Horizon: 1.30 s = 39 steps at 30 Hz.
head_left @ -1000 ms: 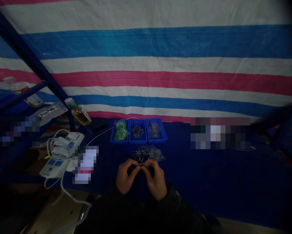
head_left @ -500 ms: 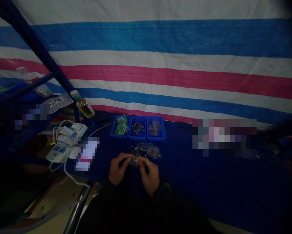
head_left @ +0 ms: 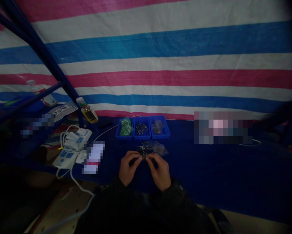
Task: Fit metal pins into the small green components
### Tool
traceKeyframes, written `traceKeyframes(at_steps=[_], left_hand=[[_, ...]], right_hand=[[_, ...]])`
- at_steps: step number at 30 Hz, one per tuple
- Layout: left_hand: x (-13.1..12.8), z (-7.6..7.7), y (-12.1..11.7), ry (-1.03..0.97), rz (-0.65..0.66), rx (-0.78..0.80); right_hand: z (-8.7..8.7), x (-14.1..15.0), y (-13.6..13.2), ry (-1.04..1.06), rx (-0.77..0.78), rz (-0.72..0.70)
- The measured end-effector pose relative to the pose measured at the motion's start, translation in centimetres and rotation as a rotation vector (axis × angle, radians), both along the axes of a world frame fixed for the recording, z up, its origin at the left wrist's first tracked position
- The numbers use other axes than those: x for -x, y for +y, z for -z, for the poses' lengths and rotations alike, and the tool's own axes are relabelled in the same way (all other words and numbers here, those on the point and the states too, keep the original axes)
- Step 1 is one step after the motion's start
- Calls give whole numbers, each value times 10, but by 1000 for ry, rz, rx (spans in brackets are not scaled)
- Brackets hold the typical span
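My left hand [head_left: 129, 167] and my right hand [head_left: 160, 170] meet over the table, fingertips pinched close together. Between them is something small that I cannot make out in the dim light. Just beyond the fingertips lies a loose pile of thin metal pins [head_left: 145, 149], screw-like in shape. A clear plastic bag [head_left: 160, 149] with brownish contents rests to the right of the pile. Behind stand three blue bins: the left bin [head_left: 117, 134] has green-and-clear packets, the middle bin [head_left: 142, 136] more metal pins, the right bin [head_left: 167, 132] clear bags.
At left, white power strips [head_left: 59, 159] with plugs and cables lie beside a blurred-out phone-like object [head_left: 94, 157]. A bottle of yellow liquid [head_left: 89, 112] stands by the blue frame [head_left: 59, 76]. A pixelated patch covers something at right. Striped sheeting [head_left: 175, 78] hangs behind.
The camera view has shifted, so the whole scene sits further right. A shiny, crinkled thing showing below my fingertips before is now barely visible between them. Both hands stay pinched.
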<state>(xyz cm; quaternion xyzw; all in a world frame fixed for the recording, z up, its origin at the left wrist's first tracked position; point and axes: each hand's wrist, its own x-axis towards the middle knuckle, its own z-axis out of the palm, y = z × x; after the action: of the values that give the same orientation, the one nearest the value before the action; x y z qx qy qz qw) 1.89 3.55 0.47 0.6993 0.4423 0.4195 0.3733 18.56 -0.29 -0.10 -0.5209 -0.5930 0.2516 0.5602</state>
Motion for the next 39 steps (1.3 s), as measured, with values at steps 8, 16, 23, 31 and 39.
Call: traceKeyframes(at_steps=[8, 16, 23, 31, 39], left_hand=[[-4, -5, -3, -116, -18, 109], [-1, -2, -2, -111, -35, 95], [2, 1, 0, -86, 10, 38], [1, -3, 1, -40, -2, -58], [-1, -1, -4, -92, -34, 71]], right_hand=[[0, 2, -2, 6, 6, -17], [-1, -2, -5, -13, -2, -41], [-1, -2, -3, -7, 7, -37], [-4, -2, -2, -79, -86, 106], [4, 2, -3, 5, -7, 73]])
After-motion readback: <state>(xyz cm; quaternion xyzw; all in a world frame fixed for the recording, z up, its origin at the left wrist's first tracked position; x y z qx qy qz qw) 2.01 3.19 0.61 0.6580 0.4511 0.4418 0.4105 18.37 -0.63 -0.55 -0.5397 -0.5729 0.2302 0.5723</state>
